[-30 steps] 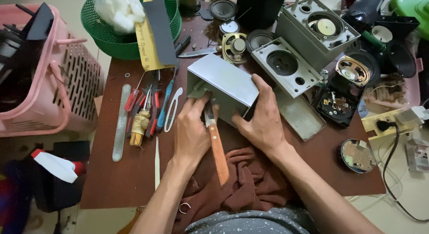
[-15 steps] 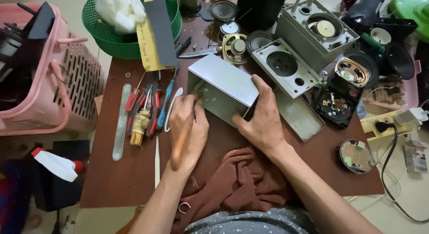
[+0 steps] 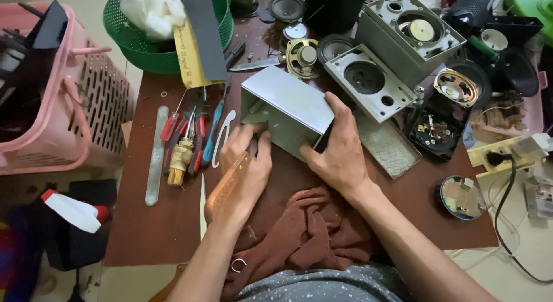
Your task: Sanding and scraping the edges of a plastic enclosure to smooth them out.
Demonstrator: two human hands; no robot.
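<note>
A grey metal speaker box [image 3: 291, 100] lies tilted on the brown table [image 3: 150, 233], its open side facing me. My right hand [image 3: 340, 149] grips its right front corner, thumb on top. My left hand [image 3: 247, 163] presses at the box's lower left edge, shut on a wooden-handled tool [image 3: 226, 189] whose handle runs back under my palm. The tool's tip is hidden between my fingers and the box. A brown cloth [image 3: 311, 233] lies bunched just below both hands.
Screwdrivers and pliers [image 3: 190, 140] and a flat metal file [image 3: 155, 155] lie to the left. A green basket [image 3: 144, 54] and a pink basket [image 3: 75, 117] stand further left. A grey speaker cabinet [image 3: 403, 42], a front panel [image 3: 368, 83], loose drivers [image 3: 302, 54] and a power strip [image 3: 507, 155] crowd the right.
My left hand has rolled over the tool and pushed nearer the box; the wooden handle, earlier pointing straight back at me, now lies slanted under my palm. My right hand stays put.
</note>
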